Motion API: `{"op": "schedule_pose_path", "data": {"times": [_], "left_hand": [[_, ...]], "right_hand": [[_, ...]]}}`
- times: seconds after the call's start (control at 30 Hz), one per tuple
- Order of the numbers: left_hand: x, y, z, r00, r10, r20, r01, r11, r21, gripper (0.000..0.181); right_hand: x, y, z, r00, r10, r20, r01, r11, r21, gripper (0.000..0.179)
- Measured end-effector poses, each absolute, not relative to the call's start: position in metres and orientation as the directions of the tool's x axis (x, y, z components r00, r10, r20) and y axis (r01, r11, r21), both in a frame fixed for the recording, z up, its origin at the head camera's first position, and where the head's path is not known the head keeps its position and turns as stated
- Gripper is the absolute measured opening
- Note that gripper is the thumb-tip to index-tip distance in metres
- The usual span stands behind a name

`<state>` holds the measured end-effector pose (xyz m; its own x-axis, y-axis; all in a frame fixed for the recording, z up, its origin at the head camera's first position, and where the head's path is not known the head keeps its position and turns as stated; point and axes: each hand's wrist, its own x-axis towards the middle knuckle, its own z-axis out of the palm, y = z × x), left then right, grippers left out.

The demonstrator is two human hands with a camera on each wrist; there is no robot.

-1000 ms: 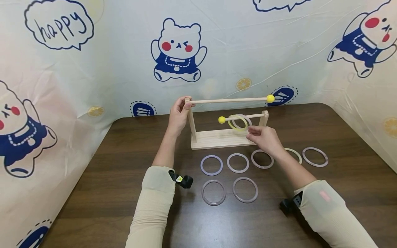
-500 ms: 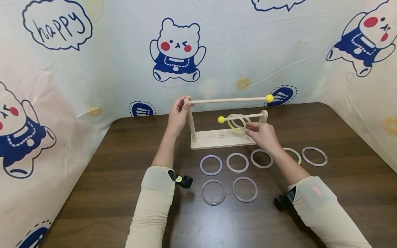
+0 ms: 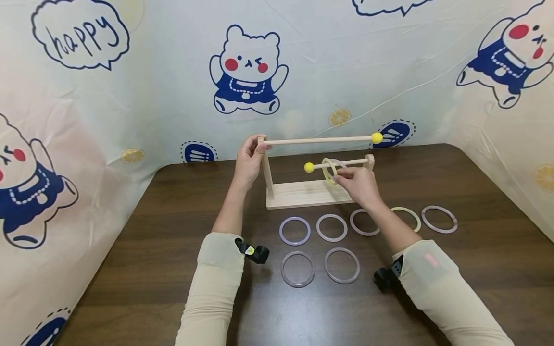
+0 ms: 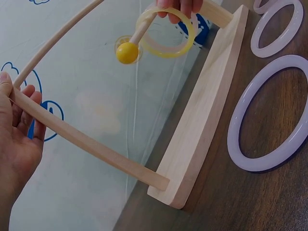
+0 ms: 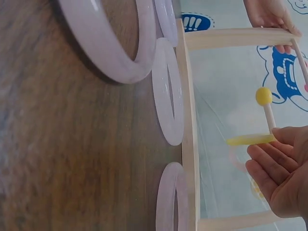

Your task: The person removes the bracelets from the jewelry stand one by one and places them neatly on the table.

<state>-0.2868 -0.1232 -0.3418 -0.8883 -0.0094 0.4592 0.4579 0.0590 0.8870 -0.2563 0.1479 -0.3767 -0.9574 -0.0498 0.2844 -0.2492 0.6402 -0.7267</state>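
In the head view a wooden display stand (image 3: 298,194) has a long upper rod and a shorter lower rod, each tipped with a yellow ball. My left hand (image 3: 248,161) grips the top of its left post (image 4: 91,144), thumb in front. On the lower rod hang a yellow bangle (image 3: 324,171) and, behind it, a pale translucent bangle. My right hand (image 3: 360,185) pinches the yellow bangle between thumb and fingers, partway along that rod. From the right wrist, the same yellow bangle (image 5: 240,140) appears edge-on beside the thumb. My fingers partly cover the pale bangle.
Several bangles lie flat before the stand, among them a blue-violet one (image 3: 281,231), a pale yellow one (image 3: 419,223) and a mauve one (image 3: 441,232). Two more, one a greyish bangle (image 3: 283,270), lie nearer. A printed cloth (image 3: 173,96) hangs behind the brown table (image 3: 143,250).
My right hand has moved left toward the yellow ball and now pinches the yellow bangle, which has turned more edge-on. The left hand stays on the post.
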Motion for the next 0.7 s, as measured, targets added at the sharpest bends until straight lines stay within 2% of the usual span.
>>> {"op": "schedule_pose_path", "data": {"times": [0.27,0.7], "left_hand": [[-0.2860,-0.1237,-0.3409,-0.890,-0.010,0.455,0.454,0.048,0.890,0.032],[-0.2876,-0.1222,-0.3424,-0.886,-0.014,0.464,0.463,0.054,0.885,0.037]], "right_hand": [[-0.2567,0.1441,-0.3753,-0.958,-0.019,0.287,-0.230,0.648,-0.726,0.022],[-0.2520,0.1409,-0.3731,-0.960,-0.005,0.282,-0.225,0.612,-0.758,0.019]]}}
